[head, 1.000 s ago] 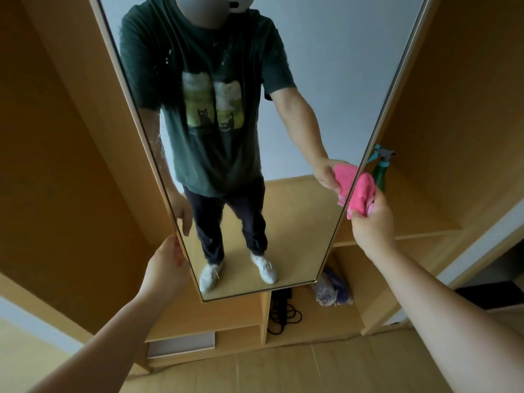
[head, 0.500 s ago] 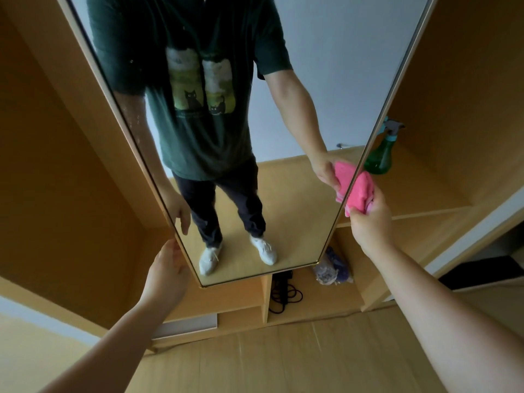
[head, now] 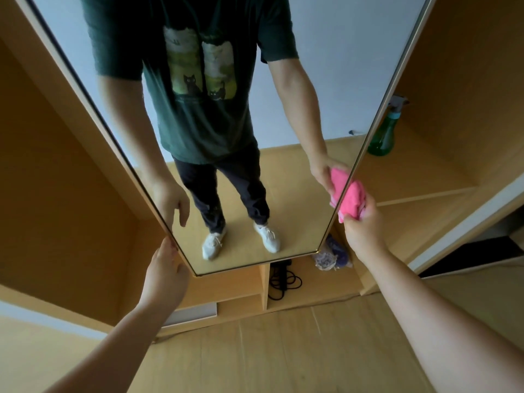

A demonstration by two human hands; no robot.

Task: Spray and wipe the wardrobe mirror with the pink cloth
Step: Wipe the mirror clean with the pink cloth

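— Mirror (head: 283, 194) on the wardrobe door: what had changed for you since a second before?

— Your view had dropped, so the reflected head was out of frame and the green spray bottle (head: 383, 136) on the shelf (head: 425, 177) showed clear of your right hand (head: 364, 231). That hand sat a little lower on the mirror's right edge, with the pink cloth (head: 351, 199) bunched in its clenched fingers and pressed against the frame.

— And your left hand (head: 166, 275)?

— It stayed at the lower left edge, fingers wrapped around the frame near the bottom corner.

— How did the glass look?

— Mostly clean where you stood reflected; it was tall, thin-framed and tilted, and the cloth's reflection met the cloth at the right edge.

— Room to move?

— The glass between your two hands was free. On the right, the bottle stood just beyond the frame, above the cloth. Below the bottom edge lay a black cable (head: 282, 279) and a small bundle (head: 331, 258) in the lower compartments, well clear of your hands
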